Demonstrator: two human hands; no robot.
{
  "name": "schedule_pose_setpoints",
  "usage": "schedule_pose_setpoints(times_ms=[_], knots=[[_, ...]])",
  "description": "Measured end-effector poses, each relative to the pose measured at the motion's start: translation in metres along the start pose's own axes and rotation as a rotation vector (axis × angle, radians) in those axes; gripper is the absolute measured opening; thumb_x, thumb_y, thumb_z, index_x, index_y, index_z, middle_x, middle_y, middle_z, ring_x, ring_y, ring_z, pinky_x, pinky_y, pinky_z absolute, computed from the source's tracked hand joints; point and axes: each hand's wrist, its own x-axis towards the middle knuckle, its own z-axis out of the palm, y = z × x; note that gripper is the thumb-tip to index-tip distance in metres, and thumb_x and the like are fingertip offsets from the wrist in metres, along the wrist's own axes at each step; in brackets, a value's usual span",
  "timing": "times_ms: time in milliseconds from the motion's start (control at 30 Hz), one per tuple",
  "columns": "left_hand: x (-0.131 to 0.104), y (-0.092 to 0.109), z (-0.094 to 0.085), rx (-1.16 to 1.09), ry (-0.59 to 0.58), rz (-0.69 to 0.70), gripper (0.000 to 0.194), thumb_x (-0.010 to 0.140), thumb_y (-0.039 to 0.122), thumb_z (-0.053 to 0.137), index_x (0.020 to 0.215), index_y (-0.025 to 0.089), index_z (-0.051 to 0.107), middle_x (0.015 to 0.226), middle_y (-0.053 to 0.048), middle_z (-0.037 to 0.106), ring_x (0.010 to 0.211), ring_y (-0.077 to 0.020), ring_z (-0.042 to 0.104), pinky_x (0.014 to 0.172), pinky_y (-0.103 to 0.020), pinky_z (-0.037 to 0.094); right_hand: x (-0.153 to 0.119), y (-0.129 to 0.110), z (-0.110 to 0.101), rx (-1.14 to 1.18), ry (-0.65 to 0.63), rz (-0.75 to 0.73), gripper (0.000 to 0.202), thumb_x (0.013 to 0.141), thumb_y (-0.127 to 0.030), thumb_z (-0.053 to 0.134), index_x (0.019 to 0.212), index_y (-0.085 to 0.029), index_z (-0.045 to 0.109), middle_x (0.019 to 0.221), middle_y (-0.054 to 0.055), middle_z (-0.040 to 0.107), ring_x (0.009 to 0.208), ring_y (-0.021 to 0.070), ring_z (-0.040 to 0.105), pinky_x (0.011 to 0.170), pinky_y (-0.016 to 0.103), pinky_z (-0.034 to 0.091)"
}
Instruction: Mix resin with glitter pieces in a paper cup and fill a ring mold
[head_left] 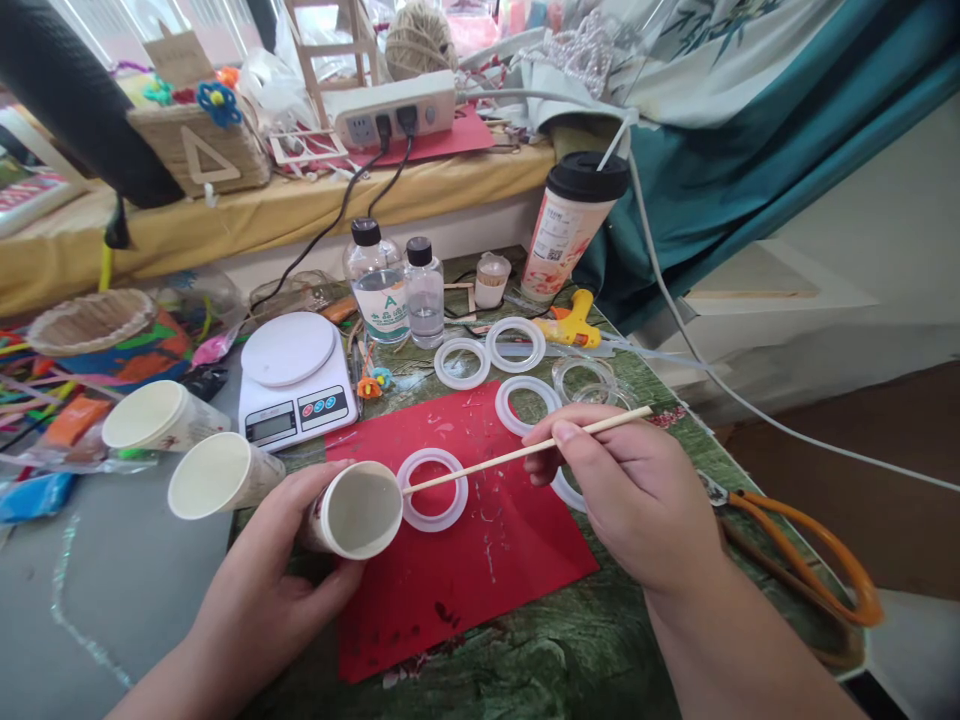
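Note:
My left hand (281, 570) is wrapped round a paper cup (364, 510), tilted with its mouth toward me. Between the thumb and fingers of my right hand (630, 490) is a thin wooden stick (517, 453), its left tip at the cup's rim. Just beyond that tip, a translucent ring mold (433, 490) lies on a red sheet (480, 600). Another ring mold (527, 404) sits at the sheet's upper right edge, close to my right fingers. Two more, a ring (462, 363) and a ring (515, 345), lie farther back. My right hand partly covers one more ring.
Two paper cups (221, 476) and a white scale (292, 380) stand at left. Behind are a labelled bottle (379, 290), a smaller bottle (424, 300), a drink cup (562, 235) and a yellow glue gun (574, 322). Orange-handled scissors (817, 550) lie at right, near a white cable (750, 405).

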Motion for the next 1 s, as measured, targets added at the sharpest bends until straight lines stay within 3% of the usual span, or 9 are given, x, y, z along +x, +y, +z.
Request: schedule_pose_setpoints(times_ms=[1000], knots=[[0.0011,0.0011,-0.0014,0.032,-0.009,0.024,0.045,0.095,0.034,0.067,0.14,0.03,0.059,0.13,-0.006,0.08,0.113,-0.0276,0.081,0.093,-0.038,0.07,0.0002,0.0012,-0.001,-0.02,0.009,-0.012,0.03,0.107,-0.029,0.061,0.087,-0.024,0.083,0.077,0.0,0.074,0.067,0.0123,0.073,0.065,0.019,0.061]])
